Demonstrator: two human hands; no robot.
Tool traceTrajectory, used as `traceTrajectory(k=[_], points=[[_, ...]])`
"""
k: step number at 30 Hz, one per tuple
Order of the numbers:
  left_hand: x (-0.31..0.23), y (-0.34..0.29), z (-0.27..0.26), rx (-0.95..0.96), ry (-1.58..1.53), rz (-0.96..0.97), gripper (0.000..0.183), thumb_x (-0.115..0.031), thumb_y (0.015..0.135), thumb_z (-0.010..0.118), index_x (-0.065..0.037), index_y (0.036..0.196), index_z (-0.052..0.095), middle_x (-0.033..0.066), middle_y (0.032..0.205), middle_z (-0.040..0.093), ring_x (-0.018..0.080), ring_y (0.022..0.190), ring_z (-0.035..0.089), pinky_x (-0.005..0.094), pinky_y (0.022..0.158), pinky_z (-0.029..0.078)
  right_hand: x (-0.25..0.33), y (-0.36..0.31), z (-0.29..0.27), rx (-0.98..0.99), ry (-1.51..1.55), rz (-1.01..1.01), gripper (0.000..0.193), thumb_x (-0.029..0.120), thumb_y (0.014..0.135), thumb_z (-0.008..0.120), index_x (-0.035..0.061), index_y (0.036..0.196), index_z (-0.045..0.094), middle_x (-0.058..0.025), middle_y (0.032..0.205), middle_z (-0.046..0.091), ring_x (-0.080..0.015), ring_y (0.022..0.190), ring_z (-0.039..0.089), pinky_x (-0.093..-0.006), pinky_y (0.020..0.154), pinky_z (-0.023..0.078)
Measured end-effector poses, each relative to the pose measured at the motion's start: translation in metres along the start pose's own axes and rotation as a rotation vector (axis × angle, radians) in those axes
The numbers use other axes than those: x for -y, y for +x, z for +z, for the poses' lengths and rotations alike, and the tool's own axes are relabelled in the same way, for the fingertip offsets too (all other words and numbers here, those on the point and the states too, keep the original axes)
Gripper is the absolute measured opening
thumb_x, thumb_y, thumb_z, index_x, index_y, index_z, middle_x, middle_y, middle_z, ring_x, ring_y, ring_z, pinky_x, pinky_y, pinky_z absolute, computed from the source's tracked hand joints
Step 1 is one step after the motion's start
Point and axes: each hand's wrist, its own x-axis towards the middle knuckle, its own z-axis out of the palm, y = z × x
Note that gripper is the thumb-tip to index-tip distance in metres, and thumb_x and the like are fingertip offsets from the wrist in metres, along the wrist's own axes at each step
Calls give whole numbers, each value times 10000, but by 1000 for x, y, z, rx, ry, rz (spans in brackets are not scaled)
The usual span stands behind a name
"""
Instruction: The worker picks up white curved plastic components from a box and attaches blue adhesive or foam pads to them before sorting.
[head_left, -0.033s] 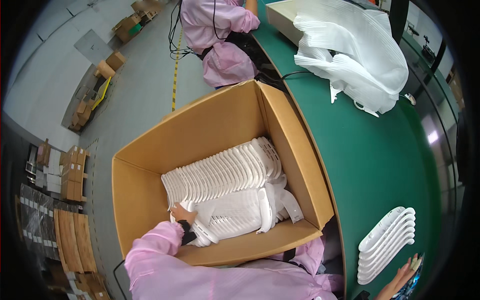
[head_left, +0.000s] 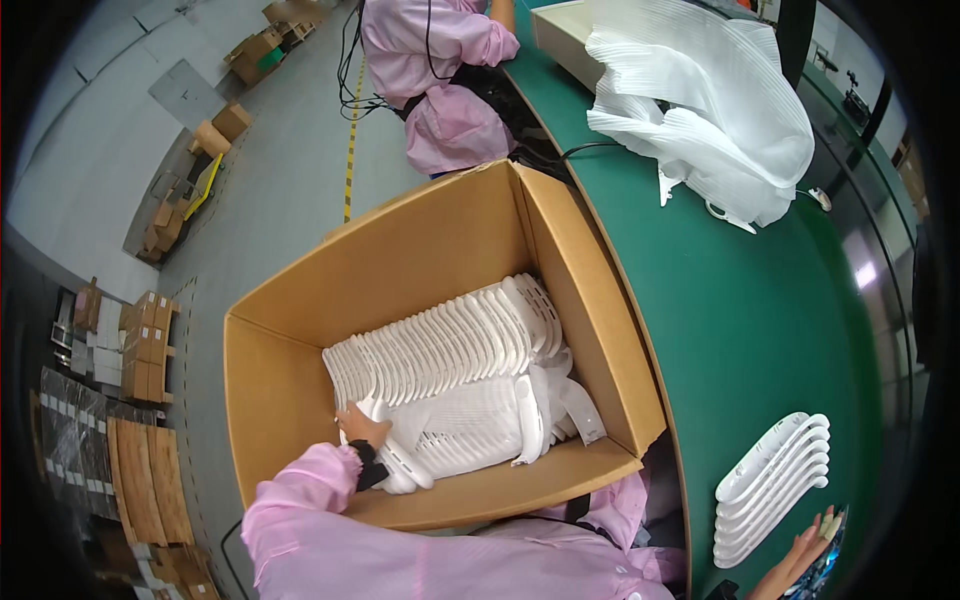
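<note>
Down in the cardboard box (head_left: 440, 510), my left hand (head_left: 366, 428) is at the left end of the nearer row, its fingers curled around the end of a white curved plastic part (head_left: 402, 462). Part of its grip is hidden. Behind it stands a long row of white slotted plastic parts (head_left: 440, 340), nested on edge. Thin translucent wrap (head_left: 460, 412) covers much of the nearer row. At the lower right, my right hand (head_left: 800, 556) has its fingers stretched out over the green table, beside a shiny dark-blue object I cannot make out. Nearby lies a fanned stack of white plastic parts (head_left: 770, 490).
Crumpled white foam sheeting (head_left: 710, 110) lies on the green table (head_left: 740, 310), next to a pale box (head_left: 568, 40). A co-worker in a pink smock (head_left: 440, 90) is beyond the cardboard box. Cartons and pallets (head_left: 145, 480) line the floor at left.
My left hand and sleeve have shifted very slightly left. The rest looks the same.
</note>
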Motion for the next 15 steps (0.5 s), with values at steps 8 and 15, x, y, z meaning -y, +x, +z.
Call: traceTrajectory(k=[8,15], points=[[-195,-54,-200,-336,-612,922,766,-7,612,664,-25,1315,361,149,1119,369,296,1032,472,382,914,416,-39,-5,3,-8,201,62,492,187,981,425,-8,1404,266,-181,1354,417,-261,1205,436,-363,1013,326],[-397,-220,-215,346,-874,1659,821,-124,593,731,-11,1306,340,115,1151,409,230,1070,434,360,927,381,-45,-9,3,242,302,41,551,223,958,427,32,1436,228,-136,1390,389,-230,1241,394,-340,1006,304]])
